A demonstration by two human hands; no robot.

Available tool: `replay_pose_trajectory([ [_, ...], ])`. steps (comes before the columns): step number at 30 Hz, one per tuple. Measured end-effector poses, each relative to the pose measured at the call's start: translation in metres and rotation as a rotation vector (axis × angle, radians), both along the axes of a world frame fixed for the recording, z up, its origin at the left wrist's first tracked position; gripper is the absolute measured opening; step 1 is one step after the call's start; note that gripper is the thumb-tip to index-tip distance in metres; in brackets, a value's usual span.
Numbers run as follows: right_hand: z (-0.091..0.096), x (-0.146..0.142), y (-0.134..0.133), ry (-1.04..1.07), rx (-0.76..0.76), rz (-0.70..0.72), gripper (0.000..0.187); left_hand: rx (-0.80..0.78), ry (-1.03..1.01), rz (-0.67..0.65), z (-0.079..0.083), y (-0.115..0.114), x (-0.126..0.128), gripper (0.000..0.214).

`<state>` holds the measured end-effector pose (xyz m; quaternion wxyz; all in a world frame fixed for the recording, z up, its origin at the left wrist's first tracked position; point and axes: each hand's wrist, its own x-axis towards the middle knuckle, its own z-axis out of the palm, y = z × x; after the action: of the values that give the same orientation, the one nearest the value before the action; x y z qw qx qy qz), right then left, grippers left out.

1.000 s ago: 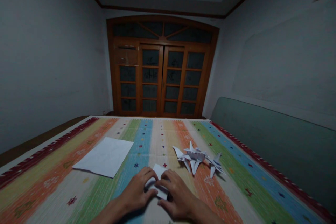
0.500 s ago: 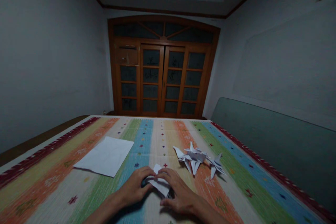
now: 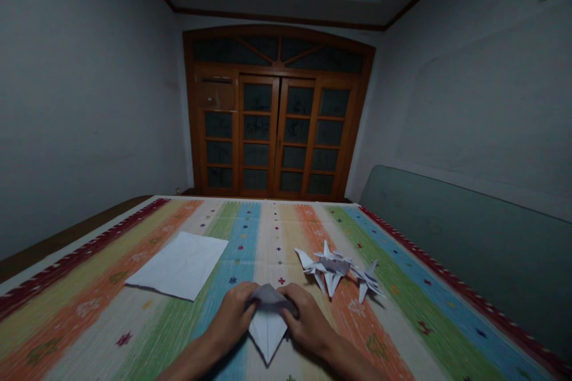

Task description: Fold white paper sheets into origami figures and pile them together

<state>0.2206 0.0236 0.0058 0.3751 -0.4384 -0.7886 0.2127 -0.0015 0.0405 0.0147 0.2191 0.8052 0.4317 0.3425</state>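
A folded white paper [image 3: 267, 330] forms a point aimed toward me, with a greyish flap across its top. My left hand [image 3: 230, 318] pinches its left side against the striped cloth. My right hand [image 3: 307, 320] grips its right side, and the fingers of both hands hide its upper corners. Just beyond my right hand stand white origami figures with spiky points [image 3: 333, 268], and a smaller one [image 3: 369, 283] lies beside them. A flat sheet of white paper [image 3: 181, 265] rests to the left of my left hand, apart from it.
The paper and figures lie on a multicoloured striped cloth [image 3: 107, 333] with a red border, covering a wide surface. A green padded board [image 3: 465, 250] runs along its right side. Glazed wooden doors [image 3: 277, 113] stand beyond its far end.
The folded paper has changed from a small crumpled bundle into a downward-pointing shape. My hands have moved slightly apart and now hold it at its two sides.
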Motion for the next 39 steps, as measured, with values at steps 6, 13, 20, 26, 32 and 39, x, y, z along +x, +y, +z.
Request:
replay_pose_trajectory([
  [6,-0.008,-0.006,0.007,0.017,-0.020,-0.195,0.029,0.000,-0.047,0.128,-0.009,0.003,0.004,0.039],
  [13,-0.017,-0.020,0.007,0.066,-0.004,-0.286,0.042,0.014,-0.066,0.221,-0.017,0.004,0.011,0.049],
  [20,-0.009,-0.024,0.006,0.067,-0.037,-0.321,0.044,0.002,-0.092,0.229,-0.009,-0.004,0.020,0.050],
  [26,-0.010,-0.023,0.007,0.071,-0.050,-0.318,0.036,-0.037,-0.146,0.236,-0.006,-0.002,0.019,0.052],
  [32,-0.005,-0.023,0.006,0.059,-0.048,-0.289,0.027,-0.061,-0.200,0.211,-0.004,0.001,0.020,0.045],
  [39,-0.002,-0.023,0.002,0.047,-0.053,-0.296,0.027,-0.011,-0.241,0.184,0.000,-0.007,0.022,0.046],
])
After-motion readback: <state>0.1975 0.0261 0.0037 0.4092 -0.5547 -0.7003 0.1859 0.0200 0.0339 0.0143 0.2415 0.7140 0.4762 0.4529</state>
